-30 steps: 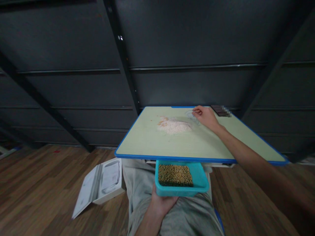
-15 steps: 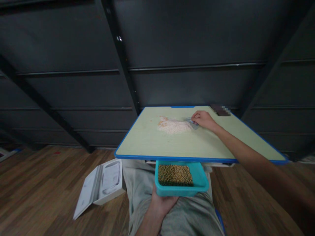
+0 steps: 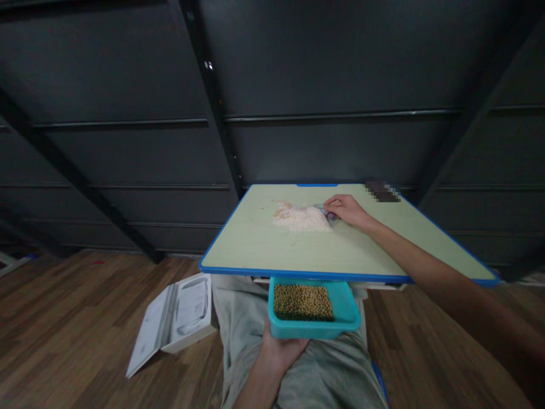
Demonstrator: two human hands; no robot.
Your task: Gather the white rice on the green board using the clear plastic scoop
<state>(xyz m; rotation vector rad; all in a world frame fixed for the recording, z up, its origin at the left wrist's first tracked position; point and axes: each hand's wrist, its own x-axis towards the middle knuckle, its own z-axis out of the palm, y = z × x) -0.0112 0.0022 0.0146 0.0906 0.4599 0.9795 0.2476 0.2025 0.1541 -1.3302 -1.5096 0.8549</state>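
This was a plain indoor room; whether it belonged to a home, an office or a workshop could not be told. Dark panelling [image 3: 340,62] crossed by straight ribs [image 3: 218,108] filled the upper frame, wood-look flooring [image 3: 55,318] spread across both lower corners, and a small blue-edged table [image 3: 255,247] stood right of centre.

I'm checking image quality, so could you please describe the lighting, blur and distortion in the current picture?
Head view throughout: dim overall, the dark grey panelled wall nearly black in places; wide-angle stretch, the right forearm soft and dark toward the corner; pixelation over the dark flat rectangular object; the small transparent item in the right hand too indistinct to identify.
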